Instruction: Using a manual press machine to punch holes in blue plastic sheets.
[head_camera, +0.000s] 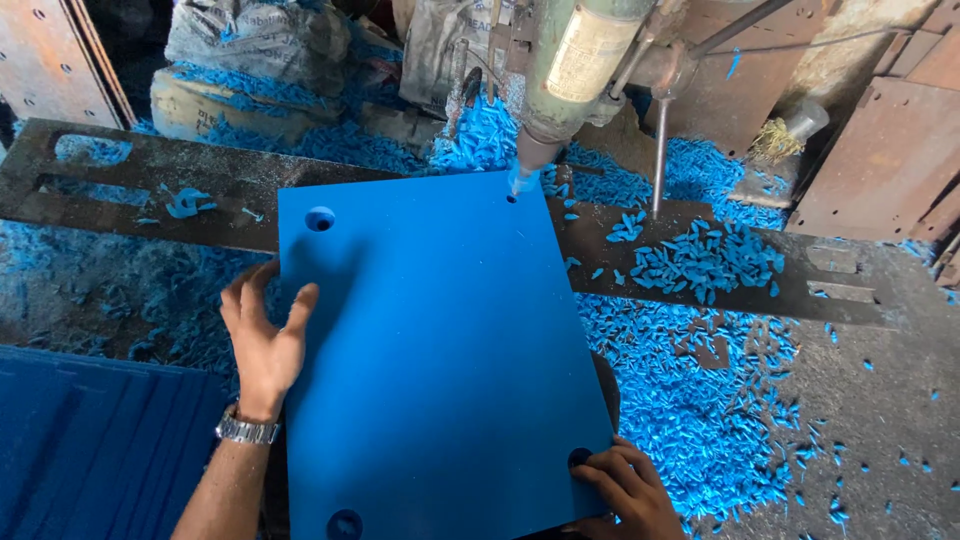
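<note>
I keep the blue plastic sheet (440, 360) flat under the drill bit (520, 180), which meets its far corner. My left hand (262, 340) presses its left edge, grip wide; my right hand (625, 490) pins its near-right corner.

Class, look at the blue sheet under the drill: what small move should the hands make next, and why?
Probably hold the blue sheet steady. The drill bit meets its far right corner, where no finished hole shows, while holes already sit at the other three corners. The left hand braces the left edge and the right hand presses the near right corner, so both seem placed to stop it shifting.
</note>
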